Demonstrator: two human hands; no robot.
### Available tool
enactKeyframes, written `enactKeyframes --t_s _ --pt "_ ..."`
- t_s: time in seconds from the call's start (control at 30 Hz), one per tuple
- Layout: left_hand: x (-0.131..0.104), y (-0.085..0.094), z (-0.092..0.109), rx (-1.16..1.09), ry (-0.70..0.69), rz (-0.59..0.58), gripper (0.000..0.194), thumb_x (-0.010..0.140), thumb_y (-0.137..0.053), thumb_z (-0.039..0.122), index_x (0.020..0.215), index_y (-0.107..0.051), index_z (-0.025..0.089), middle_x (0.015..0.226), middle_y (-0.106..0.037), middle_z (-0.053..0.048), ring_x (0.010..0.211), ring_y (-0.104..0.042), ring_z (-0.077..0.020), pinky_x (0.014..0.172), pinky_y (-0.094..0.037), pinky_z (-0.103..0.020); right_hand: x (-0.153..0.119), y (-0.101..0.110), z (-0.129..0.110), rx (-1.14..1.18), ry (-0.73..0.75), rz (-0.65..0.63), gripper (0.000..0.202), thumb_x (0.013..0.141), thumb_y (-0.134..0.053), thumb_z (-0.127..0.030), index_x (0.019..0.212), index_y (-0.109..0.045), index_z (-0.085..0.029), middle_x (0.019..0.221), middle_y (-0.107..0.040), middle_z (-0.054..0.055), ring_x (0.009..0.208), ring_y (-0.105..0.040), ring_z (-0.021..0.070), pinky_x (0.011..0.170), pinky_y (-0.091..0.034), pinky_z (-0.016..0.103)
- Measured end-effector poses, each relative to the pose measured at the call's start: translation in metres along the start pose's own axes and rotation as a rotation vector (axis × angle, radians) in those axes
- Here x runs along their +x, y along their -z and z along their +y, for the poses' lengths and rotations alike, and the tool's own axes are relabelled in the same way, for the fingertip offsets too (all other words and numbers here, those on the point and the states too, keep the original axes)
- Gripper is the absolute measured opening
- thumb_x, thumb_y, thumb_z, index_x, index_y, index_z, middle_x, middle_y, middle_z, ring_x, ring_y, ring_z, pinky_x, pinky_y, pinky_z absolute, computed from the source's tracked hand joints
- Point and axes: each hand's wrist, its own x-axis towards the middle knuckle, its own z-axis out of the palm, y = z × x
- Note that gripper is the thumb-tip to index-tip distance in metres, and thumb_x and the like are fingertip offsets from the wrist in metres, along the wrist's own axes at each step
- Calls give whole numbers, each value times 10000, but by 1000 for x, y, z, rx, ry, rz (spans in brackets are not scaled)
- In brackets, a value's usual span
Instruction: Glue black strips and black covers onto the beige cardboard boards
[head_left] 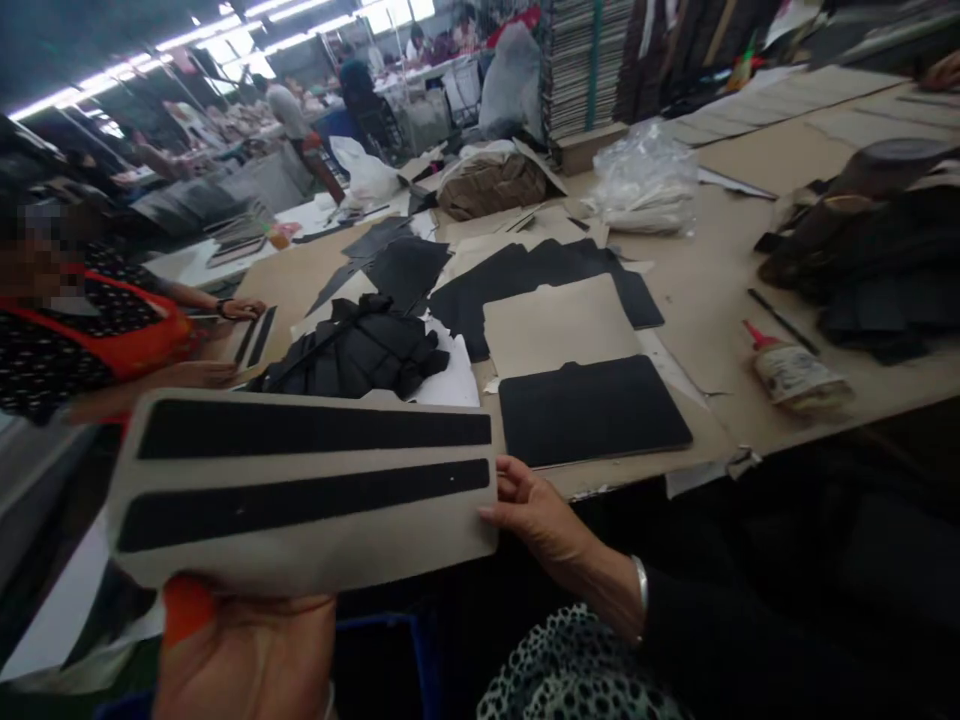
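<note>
Both my hands hold up a beige cut panel [315, 567] with two black strips [322, 430] lying along it and a small tab on its far edge. My left hand [247, 645] grips the near left edge from below, an orange cover on its thumb. At the right end, my right hand [536, 510] pinches the panel between thumb and fingers; a silvery bangle is on that wrist. Just beyond, on the table, lie a black panel [592, 410] and a beige panel [562, 320] of similar outline.
A heap of black strips [352, 350] lies behind my panel, with black sheets [540, 280] farther back. To the right are a glue bottle [799, 375] with a red tip and a dark thin tool [784, 320]. A co-worker [97, 330] handles a striped panel at left.
</note>
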Motion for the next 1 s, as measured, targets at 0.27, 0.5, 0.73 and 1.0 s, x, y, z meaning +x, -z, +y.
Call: enactKeyframes --t_s 0.27,0.5,0.73,1.0 --pt "-15 -64 -100 -231 509 -281 309 981 -501 357 1212 -706 343 1364 -687 24 1329 -584 -205 1043 -565 -378 -41 93 -96 -308 317 426 620 715 -864 -302 1283 -617 -277 1175 -749 33 1067 -693 226 988 -526 406" --pt "-37 -102 -172 -216 960 -244 254 923 -536 53 1022 -709 211 1051 -787 -44 941 -748 -151 881 -627 -332 -49 171 -154 -738 359 730 643 693 -825 -318 1304 -645 -227 1068 -766 65 1003 -706 271 970 -540 458" --pt "-38 -88 -173 -127 914 -358 233 864 -642 80 1068 -704 176 1176 -752 -88 1028 -730 -199 933 -616 -379 -52 189 -148 -1092 355 772 618 806 -700 -392 1391 -610 -213 1046 -755 70 928 -710 269 901 -585 459" --pt "-23 -54 -163 453 453 -670 629 876 -708 350 1458 -503 229 1315 -627 -130 1004 -715 -234 898 -616 -418 -58 199 -141 -1347 378 802 600 903 -639 -453 1449 -561 -217 1118 -717 96 909 -697 255 841 -609 424"
